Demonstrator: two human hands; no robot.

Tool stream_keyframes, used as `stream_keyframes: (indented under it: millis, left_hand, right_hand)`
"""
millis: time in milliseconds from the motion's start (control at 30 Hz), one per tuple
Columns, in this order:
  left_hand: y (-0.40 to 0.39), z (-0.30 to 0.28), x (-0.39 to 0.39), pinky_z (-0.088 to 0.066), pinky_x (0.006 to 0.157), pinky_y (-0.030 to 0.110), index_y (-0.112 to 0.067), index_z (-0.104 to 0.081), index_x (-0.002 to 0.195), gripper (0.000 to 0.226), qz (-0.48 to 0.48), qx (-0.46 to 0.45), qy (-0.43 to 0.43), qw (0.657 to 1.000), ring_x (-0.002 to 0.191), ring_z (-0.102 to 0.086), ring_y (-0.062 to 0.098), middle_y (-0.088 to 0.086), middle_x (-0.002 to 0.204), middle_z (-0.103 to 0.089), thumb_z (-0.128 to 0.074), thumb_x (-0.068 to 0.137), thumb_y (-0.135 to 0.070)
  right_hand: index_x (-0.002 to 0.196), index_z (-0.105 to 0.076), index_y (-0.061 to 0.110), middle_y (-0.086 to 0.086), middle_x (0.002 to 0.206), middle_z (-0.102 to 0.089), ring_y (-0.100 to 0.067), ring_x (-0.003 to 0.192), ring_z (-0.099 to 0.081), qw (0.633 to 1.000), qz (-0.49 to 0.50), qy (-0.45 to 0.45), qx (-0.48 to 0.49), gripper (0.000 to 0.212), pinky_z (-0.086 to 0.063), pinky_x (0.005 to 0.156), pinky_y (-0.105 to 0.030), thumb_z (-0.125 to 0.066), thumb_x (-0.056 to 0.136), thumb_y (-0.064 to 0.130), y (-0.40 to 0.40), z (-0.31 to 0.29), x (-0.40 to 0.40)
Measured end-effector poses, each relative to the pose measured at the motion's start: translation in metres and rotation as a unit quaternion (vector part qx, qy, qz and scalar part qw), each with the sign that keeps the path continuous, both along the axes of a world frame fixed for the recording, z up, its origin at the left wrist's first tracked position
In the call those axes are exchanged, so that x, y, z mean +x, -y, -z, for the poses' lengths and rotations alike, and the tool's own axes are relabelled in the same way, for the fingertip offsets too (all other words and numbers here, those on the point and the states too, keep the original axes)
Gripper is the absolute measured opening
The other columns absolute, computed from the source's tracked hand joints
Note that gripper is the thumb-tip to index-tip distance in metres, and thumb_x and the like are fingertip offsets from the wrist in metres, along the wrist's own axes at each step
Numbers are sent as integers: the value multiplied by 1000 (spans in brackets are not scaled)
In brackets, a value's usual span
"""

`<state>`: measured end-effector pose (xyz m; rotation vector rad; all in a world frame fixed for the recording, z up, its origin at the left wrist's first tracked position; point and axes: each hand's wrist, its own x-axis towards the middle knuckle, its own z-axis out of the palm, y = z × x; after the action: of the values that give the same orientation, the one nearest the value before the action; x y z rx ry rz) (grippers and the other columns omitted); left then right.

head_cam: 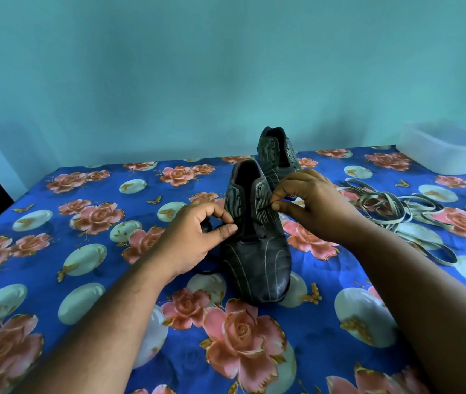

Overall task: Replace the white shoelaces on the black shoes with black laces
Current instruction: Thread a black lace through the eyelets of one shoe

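Head view: both hands' fingers pinch black lace (254,239) on near shoe (257,251), left hand (195,237), right hand (311,203); no legible writing

Two black shoes (256,237) — two hands (195,237) — one plastic tub (447,149)

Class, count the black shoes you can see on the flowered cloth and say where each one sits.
2. The near shoe stands mid-cloth between both hands, toe toward the camera. The far shoe stands just behind it, toward the wall, partly hidden by the right hand.
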<state>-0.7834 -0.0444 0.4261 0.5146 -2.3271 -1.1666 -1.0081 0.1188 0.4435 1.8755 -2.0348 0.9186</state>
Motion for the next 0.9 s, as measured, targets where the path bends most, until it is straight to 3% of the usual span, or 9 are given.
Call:
stream_keyframes:
  millis: [133,233,333,433,533,600,700,800,900]
  left_hand:
    - [-1,2,2,-49,83,38,-27,-65,88,19,12,90,17,996,83,-61,9,-9,88,-68,-79,87,-41]
    - [-3,2,2,-53,91,46,-33,-63,90,32,9,94,29,995,97,-67,20,-2,101,-71,-72,75,-59]
    - [-4,3,-1,-45,99,26,-36,-62,101,26,14,21,5,1000,114,-56,5,-4,127,-63,-71,84,-54]
    - [-7,1,-3,-37,92,11,-28,-63,98,9,6,-61,-28,998,107,-48,-8,-7,118,-65,-68,96,-35]
    - [-7,2,-6,-33,103,12,-25,-63,90,9,-2,-79,-36,996,112,-45,-22,-15,105,-65,-67,97,-24]
    - [-3,5,-7,-38,111,25,-24,-64,90,9,1,-43,-29,999,122,-51,-9,-20,101,-63,-64,99,-21]
    - [2,4,-4,-46,106,47,-21,-65,96,10,19,-19,-14,1000,119,-61,18,1,107,-69,-59,102,-26]
    - [7,2,-1,-39,116,45,-18,-66,99,14,18,2,9,1000,140,-47,22,10,133,-65,-57,103,-28]
    - [7,1,0,-46,108,37,-15,-68,98,12,9,5,2,1000,127,-59,12,3,117,-73,-62,100,-25]
  right_hand:
    - [94,-68,32,13,96,-63,-19,99,-54,1000,5,9,-5,15,-47,87,-45,-60,95,45,-1,-3,-2]
    - [91,-66,26,14,92,-63,-11,94,-56,997,-30,70,12,10,-45,83,-34,-63,96,34,-1,-2,-3]
    - [96,-67,23,19,93,-61,-4,95,-55,995,-40,92,29,5,-41,83,-26,-67,97,28,0,0,-2]
    - [105,-68,26,17,101,-63,-9,102,-58,996,-49,69,16,17,-46,88,-27,-71,93,37,1,0,5]
    - [97,-70,24,15,96,-64,-12,96,-59,998,-56,42,-2,10,-46,87,-29,-72,93,32,4,-1,13]
    - [94,-69,23,14,94,-64,-15,95,-59,998,-47,39,-7,6,-46,86,-32,-71,93,28,5,0,15]
    - [94,-68,23,12,94,-63,-18,95,-56,999,-25,28,-2,3,-46,86,-36,-70,94,26,6,2,15]
    - [94,-67,27,14,95,-62,-19,98,-55,1000,-7,6,-7,3,-46,84,-39,-68,95,29,5,2,13]
    - [93,-66,29,18,94,-61,-17,97,-54,1000,-10,16,-8,6,-48,84,-41,-67,95,35,5,2,11]
